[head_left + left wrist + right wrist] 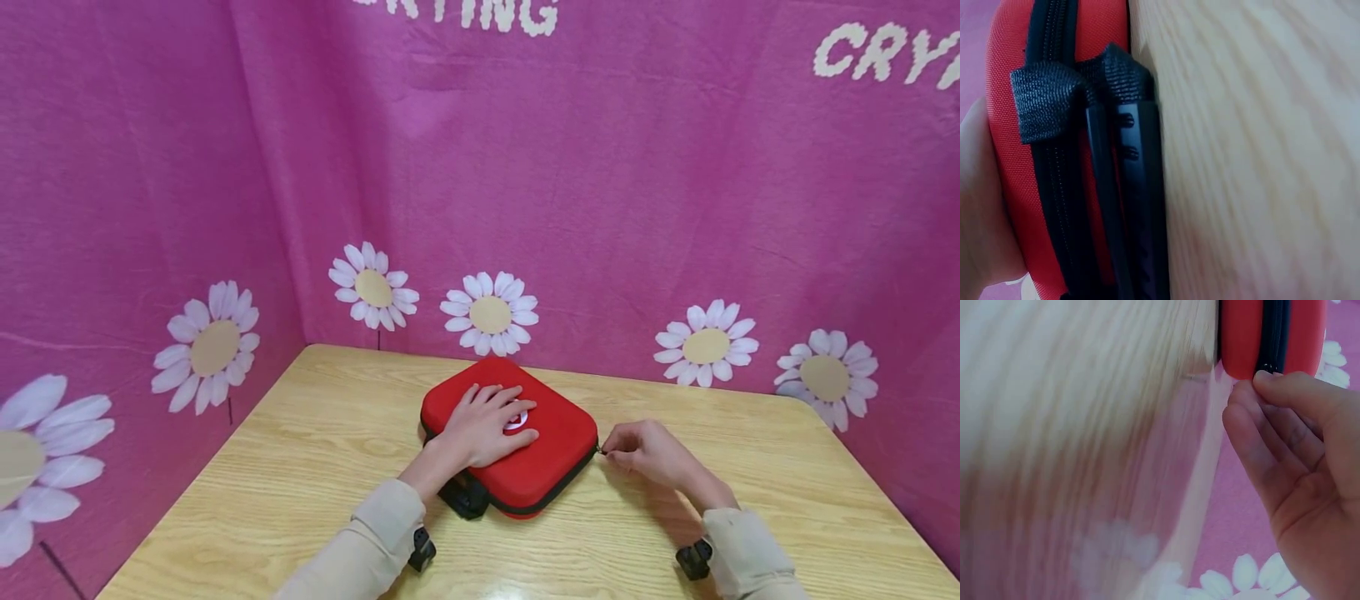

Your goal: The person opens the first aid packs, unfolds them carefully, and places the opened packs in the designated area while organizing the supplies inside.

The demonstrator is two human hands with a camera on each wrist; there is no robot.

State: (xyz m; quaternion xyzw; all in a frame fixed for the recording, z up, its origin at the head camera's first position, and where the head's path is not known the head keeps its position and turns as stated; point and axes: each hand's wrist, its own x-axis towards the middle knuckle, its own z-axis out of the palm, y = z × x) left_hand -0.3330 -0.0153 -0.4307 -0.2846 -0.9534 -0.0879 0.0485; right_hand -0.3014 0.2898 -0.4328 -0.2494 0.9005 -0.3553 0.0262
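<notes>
A red hard-shell zip case (558,421) lies flat on the table, turned at an angle, a white round emblem (516,419) on its lid. My left hand (486,427) rests on the lid with fingers spread, partly covering the emblem. At the case's right corner, the thumb and fingers of my right hand (651,452) pinch the zipper pull, most of it hidden by the fingertips. The zipper slider (1267,367) shows just above the thumb in the right wrist view. A black carry handle (1141,181) hangs along the near left side, beside the black zipper band (1057,181).
The light wooden table (315,442) runs back to a pink cloth (570,200) printed with white daisies and lettering. The cloth also covers the left and right sides. Each wrist wears a small black camera, such as the one (693,560) at the right sleeve.
</notes>
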